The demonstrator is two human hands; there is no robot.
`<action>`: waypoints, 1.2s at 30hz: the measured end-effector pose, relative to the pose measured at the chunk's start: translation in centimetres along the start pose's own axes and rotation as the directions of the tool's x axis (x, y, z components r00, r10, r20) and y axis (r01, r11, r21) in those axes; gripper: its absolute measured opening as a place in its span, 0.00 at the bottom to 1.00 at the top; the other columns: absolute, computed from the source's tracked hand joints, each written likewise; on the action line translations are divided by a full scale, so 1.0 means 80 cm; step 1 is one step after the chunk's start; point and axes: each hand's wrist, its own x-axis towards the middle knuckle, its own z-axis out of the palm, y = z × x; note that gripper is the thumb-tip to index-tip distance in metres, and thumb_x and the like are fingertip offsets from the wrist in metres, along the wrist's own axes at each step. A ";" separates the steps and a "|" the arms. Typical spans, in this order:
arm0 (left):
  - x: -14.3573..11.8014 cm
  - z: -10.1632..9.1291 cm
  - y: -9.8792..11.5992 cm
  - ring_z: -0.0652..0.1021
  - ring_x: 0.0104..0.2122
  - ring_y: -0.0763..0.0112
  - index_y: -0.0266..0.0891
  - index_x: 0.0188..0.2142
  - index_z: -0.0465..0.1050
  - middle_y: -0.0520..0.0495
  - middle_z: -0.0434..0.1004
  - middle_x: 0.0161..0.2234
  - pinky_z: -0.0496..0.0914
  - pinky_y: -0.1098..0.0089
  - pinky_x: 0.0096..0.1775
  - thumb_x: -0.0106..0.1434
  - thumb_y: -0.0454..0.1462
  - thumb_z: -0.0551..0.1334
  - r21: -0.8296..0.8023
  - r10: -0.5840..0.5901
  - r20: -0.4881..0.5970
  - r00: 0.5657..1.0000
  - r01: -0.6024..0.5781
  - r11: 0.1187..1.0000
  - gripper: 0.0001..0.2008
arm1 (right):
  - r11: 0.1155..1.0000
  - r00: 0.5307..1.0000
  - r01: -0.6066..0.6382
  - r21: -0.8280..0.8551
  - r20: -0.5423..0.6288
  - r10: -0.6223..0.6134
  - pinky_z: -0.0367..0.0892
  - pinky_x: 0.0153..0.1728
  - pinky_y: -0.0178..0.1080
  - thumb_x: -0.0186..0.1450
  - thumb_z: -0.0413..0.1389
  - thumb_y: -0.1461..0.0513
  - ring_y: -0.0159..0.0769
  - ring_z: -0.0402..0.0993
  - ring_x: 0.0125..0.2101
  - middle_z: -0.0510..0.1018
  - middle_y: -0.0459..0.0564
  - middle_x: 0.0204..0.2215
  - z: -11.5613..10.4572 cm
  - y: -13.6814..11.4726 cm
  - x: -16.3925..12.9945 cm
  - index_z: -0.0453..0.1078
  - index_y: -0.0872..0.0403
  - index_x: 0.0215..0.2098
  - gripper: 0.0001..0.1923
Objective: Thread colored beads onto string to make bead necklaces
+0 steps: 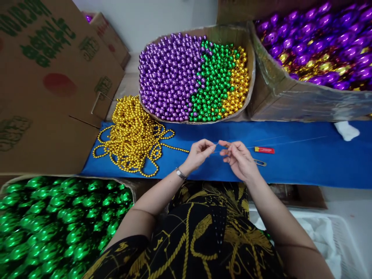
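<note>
My left hand [200, 152] is closed, thumb and forefinger pinching a thin clear thread above the blue table cover. A strand of small gold beads [176, 148] runs from the gold bead pile [132, 133] up to this hand. Close by on its right, my right hand [240, 158] has its fingers curled around the same thread [302, 140], which stretches away to the right across the cover. A short length of thread spans the gap between the fingertips. Beside my right hand lie a red and yellow lighter [265, 150] and a small metal thread snip [260, 162], partly hidden.
Behind the hands stands a box of loose purple, green and gold beads [215, 81]. Another box [308, 97] holds large purple and gold beads. Large green beads [64, 224] fill a box at lower left. A white crumpled piece [347, 131] lies at right; a cardboard carton [58, 93] stands left.
</note>
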 end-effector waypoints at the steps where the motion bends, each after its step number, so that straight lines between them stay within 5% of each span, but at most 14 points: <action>1: 0.000 -0.001 -0.002 0.68 0.23 0.78 0.36 0.29 0.75 0.52 0.72 0.23 0.62 0.75 0.27 0.56 0.47 0.70 -0.010 0.000 -0.015 1.000 0.000 1.000 0.15 | 0.987 0.995 0.095 -0.130 0.046 -0.090 0.73 0.37 0.39 0.68 0.53 0.49 0.35 0.76 0.39 0.77 0.51 0.47 0.001 0.001 0.001 0.69 0.50 0.35 0.14; 3: -0.001 -0.002 -0.003 0.70 0.25 0.77 0.36 0.30 0.77 0.51 0.74 0.25 0.64 0.74 0.29 0.55 0.46 0.70 -0.027 -0.009 -0.002 1.000 0.009 1.000 0.14 | 0.827 0.945 0.326 -0.459 0.191 -0.266 0.72 0.46 0.45 0.69 0.53 0.55 0.39 0.73 0.48 0.74 0.54 0.52 -0.001 0.005 0.005 0.72 0.50 0.36 0.10; 5: -0.002 -0.004 -0.002 0.72 0.27 0.76 0.36 0.33 0.79 0.49 0.77 0.28 0.66 0.73 0.32 0.54 0.46 0.71 -0.046 -0.043 0.058 0.997 0.046 0.998 0.15 | 0.546 0.870 0.492 -0.678 0.358 -0.339 0.70 0.49 0.47 0.68 0.53 0.60 0.42 0.71 0.51 0.73 0.55 0.53 -0.006 0.010 0.011 0.74 0.50 0.37 0.08; 7: -0.003 -0.006 -0.001 0.72 0.28 0.76 0.36 0.34 0.80 0.48 0.78 0.30 0.67 0.73 0.34 0.54 0.46 0.71 -0.062 -0.082 0.109 0.991 0.089 0.994 0.15 | 0.318 0.809 0.580 -0.750 0.486 -0.330 0.71 0.46 0.47 0.68 0.51 0.63 0.43 0.70 0.50 0.73 0.56 0.51 -0.009 0.014 0.017 0.74 0.50 0.39 0.10; 9: -0.002 -0.008 -0.003 0.70 0.26 0.77 0.35 0.30 0.79 0.49 0.76 0.26 0.64 0.74 0.31 0.52 0.46 0.72 -0.076 -0.115 0.122 0.986 0.125 0.989 0.15 | 0.211 0.765 0.637 -0.741 0.572 -0.296 0.71 0.42 0.45 0.69 0.49 0.63 0.42 0.70 0.47 0.73 0.56 0.49 -0.009 0.016 0.020 0.75 0.50 0.39 0.11; 12: -0.001 -0.011 -0.007 0.67 0.23 0.80 0.34 0.25 0.75 0.51 0.72 0.22 0.61 0.75 0.28 0.51 0.47 0.72 -0.103 -0.142 0.103 0.984 0.153 0.983 0.18 | 0.286 0.753 0.654 -0.700 0.564 -0.339 0.71 0.41 0.41 0.70 0.50 0.60 0.39 0.69 0.45 0.70 0.56 0.47 -0.009 0.017 0.019 0.75 0.51 0.38 0.11; 16: -0.003 -0.015 -0.008 0.70 0.25 0.78 0.34 0.30 0.76 0.48 0.75 0.28 0.64 0.74 0.30 0.56 0.49 0.69 -0.072 -0.090 0.104 0.991 0.097 0.993 0.18 | 0.507 0.871 0.454 -0.733 0.244 -0.427 0.70 0.42 0.41 0.69 0.53 0.58 0.37 0.70 0.42 0.68 0.54 0.41 -0.012 0.016 0.014 0.75 0.53 0.36 0.10; 19: -0.005 -0.019 -0.003 0.71 0.27 0.76 0.35 0.32 0.76 0.48 0.75 0.28 0.65 0.74 0.32 0.59 0.48 0.66 0.056 -0.037 0.171 0.985 0.028 0.998 0.16 | 0.591 0.917 0.378 -0.712 0.201 -0.343 0.70 0.40 0.40 0.69 0.52 0.58 0.36 0.71 0.38 0.70 0.51 0.35 -0.015 0.014 0.018 0.74 0.52 0.37 0.10; 24: -0.005 -0.019 -0.001 0.69 0.26 0.76 0.35 0.32 0.75 0.49 0.74 0.28 0.62 0.74 0.29 0.60 0.47 0.65 0.144 -0.118 0.284 0.951 0.080 0.986 0.15 | 0.558 0.895 0.445 -0.700 0.324 -0.308 0.70 0.41 0.39 0.70 0.52 0.58 0.35 0.73 0.38 0.72 0.52 0.38 -0.014 0.007 0.031 0.75 0.51 0.38 0.10; 31: -0.006 -0.003 -0.012 0.66 0.25 0.78 0.35 0.27 0.74 0.51 0.71 0.25 0.60 0.74 0.29 0.55 0.44 0.68 -0.047 -0.090 0.040 0.995 0.092 0.995 0.13 | 0.392 0.868 0.361 -0.846 0.151 -0.474 0.71 0.39 0.38 0.69 0.54 0.57 0.36 0.75 0.37 0.76 0.54 0.41 0.007 0.014 0.005 0.74 0.48 0.50 0.13; 36: -0.008 -0.001 -0.017 0.68 0.28 0.75 0.37 0.31 0.76 0.50 0.73 0.27 0.64 0.73 0.35 0.59 0.45 0.66 0.009 -0.001 0.059 0.998 0.000 1.000 0.13 | 0.358 0.865 0.336 -0.871 0.135 -0.482 0.70 0.41 0.38 0.70 0.52 0.59 0.37 0.77 0.38 0.80 0.54 0.38 0.018 0.025 -0.006 0.76 0.51 0.45 0.11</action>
